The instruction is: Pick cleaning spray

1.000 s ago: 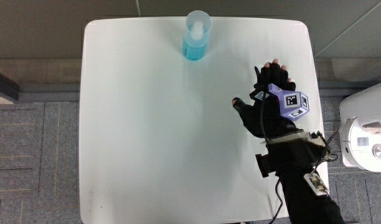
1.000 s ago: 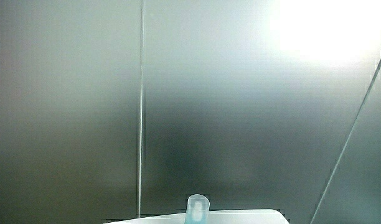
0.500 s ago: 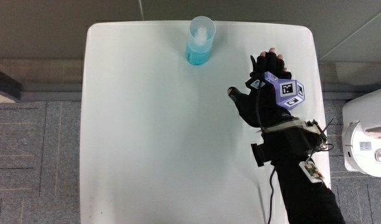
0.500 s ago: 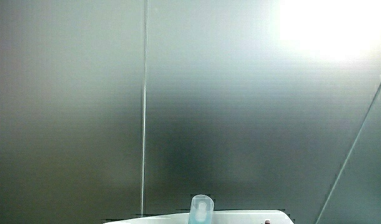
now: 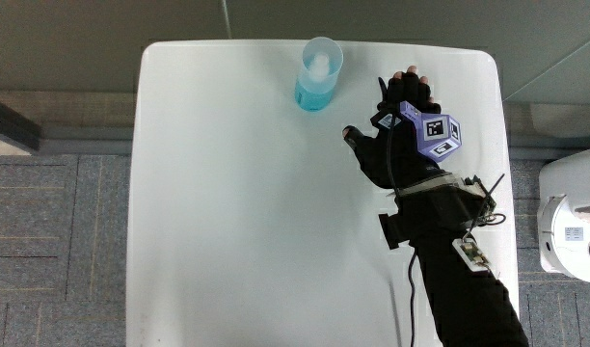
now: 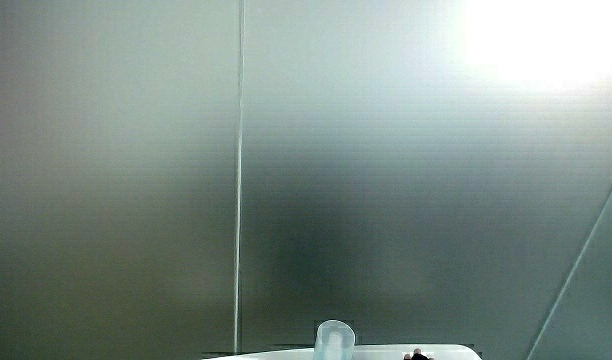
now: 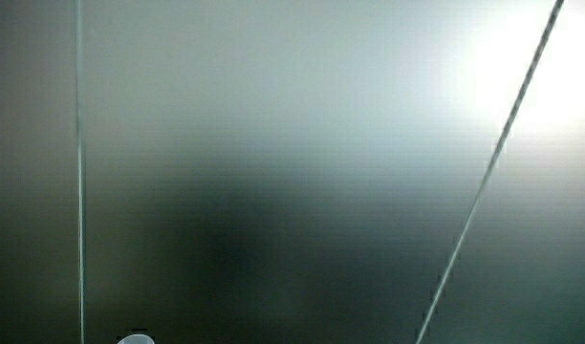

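**Hand closing in on the spray, nothing gripped yet**

While the spray (image 5: 319, 73) stands upright near the table's (image 5: 227, 193) edge farthest from the person, the hand (image 5: 403, 140) hovers just beside it, apart from it, with a strip of bare tabletop between thumb and bottle. This looks like the reach stage of the pick: no contact, no grasp. The fingers (image 5: 408, 89) look loosely curled and hold nothing, the thumb sticking out toward the bottle's side, and the patterned cube (image 5: 436, 134) rides on the back of the glove. The forearm (image 5: 454, 260) runs back toward the person along the table's edge.

What's next, by my read? The hand needs to slide sideways toward the bottle, open wide enough to wrap the blue body below the clear cap, then close and lift. The bottle is tall and narrow, so a clumsy nudge could tip it.

The side views show mostly a pale wall; in a side view the spray's cap (image 6: 333, 343) just pokes up, with a dark fingertip (image 6: 418, 354) close beside it.
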Motion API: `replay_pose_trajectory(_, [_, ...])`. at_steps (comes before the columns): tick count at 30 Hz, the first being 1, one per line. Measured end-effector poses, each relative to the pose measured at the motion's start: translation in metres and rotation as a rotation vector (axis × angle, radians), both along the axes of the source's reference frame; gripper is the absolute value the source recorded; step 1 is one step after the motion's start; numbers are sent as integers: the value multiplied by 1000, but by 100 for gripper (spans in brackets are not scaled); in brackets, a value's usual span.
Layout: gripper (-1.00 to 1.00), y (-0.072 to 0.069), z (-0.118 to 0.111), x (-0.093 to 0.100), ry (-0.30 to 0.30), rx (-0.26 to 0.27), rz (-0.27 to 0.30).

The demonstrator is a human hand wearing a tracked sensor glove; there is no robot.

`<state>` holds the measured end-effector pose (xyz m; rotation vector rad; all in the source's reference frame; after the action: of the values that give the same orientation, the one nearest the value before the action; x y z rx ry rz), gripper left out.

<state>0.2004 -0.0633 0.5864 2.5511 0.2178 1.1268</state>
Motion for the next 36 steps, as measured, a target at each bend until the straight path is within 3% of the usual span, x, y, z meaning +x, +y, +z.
replay_pose_trajectory(1, [0, -1, 4, 1, 12, 12, 9])
replay_pose_trajectory(2, [0, -1, -8, -4, -49, -47, -6])
replay_pose_trajectory(3, [0, -2, -10, -6, -71, -84, 17])
replay_pose_trajectory(4, [0, -4, -11, -8, -51, -46, 1])
replay_pose_trajectory(7, [0, -8, -12, -10, -75, -37, -4])
replay_pose_trajectory(9, [0, -11, -3, -10, -63, 21, 5])
replay_pose_trajectory(10, [0, -11, -14, -13, -99, -39, 7])
replay_pose_trajectory(11, [0, -13, -8, -13, -115, -15, 0])
replay_pose_trajectory(13, [0, -15, -10, -18, -116, -24, -1])
replay_pose_trajectory(14, [0, -16, -3, -19, -90, 33, 0])
replay_pose_trajectory(17, [0, -15, 2, -22, -100, 30, 5])
replay_pose_trajectory(18, [0, -16, 13, -20, -58, -39, 3])
replay_pose_trajectory(20, [0, -15, -6, -24, -156, -11, -9])
replay_pose_trajectory(21, [0, -14, 0, -23, -168, 23, 28])
replay_pose_trajectory(22, [0, -15, 20, -16, -184, -50, 25])
replay_pose_trajectory(23, [0, -13, 4, -20, -284, -4, 49])
replay_pose_trajectory(25, [0, -13, 12, -17, -360, -8, 63])
replay_pose_trajectory(26, [0, -14, 14, -15, -418, -52, 58])
replay_pose_trajectory(28, [0, -15, 25, -12, -538, -35, 71])
replay_pose_trajectory(32, [0, -12, 34, -8, -712, -34, 118])
replay_pose_trajectory(34, [0, -12, 41, -5, -741, -15, 121])
replay_pose_trajectory(36, [0, -11, 40, -4, -732, -20, 120])
